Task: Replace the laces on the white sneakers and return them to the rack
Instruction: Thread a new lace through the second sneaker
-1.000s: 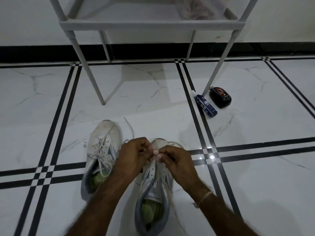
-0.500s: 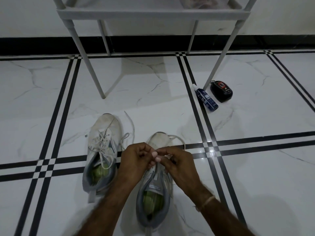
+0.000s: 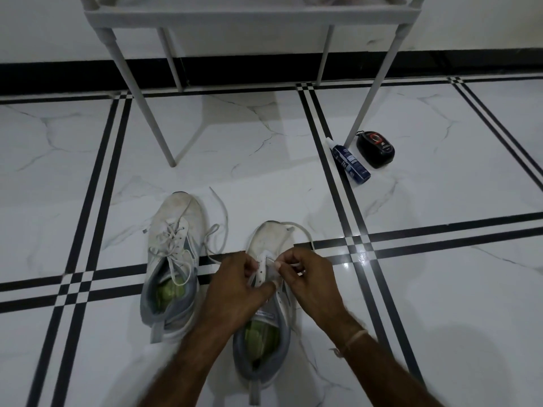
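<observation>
Right sneaker (image 3: 266, 245) sits at six o'clock on the floor, and it looks mid-threading at the toe-end eyelets. Left hand (image 3: 235, 284) pinches the lace (image 3: 302, 230), right hand (image 3: 311, 277) pinches its other run. Both hover knuckles-up over the tongue. Next move: feed a tip through an eyelet.

We are seeing two worn white sneakers standing side by side, toes pointing at the rack (image 3: 249, 17). The left sneaker (image 3: 172, 259) is wearing a loosely threaded lace (image 3: 219, 218) trailing sideways. The right sneaker (image 3: 269, 304) is showing bare eyelets; its lace (image 3: 302, 230) is seemingly looping past the toe.
</observation>
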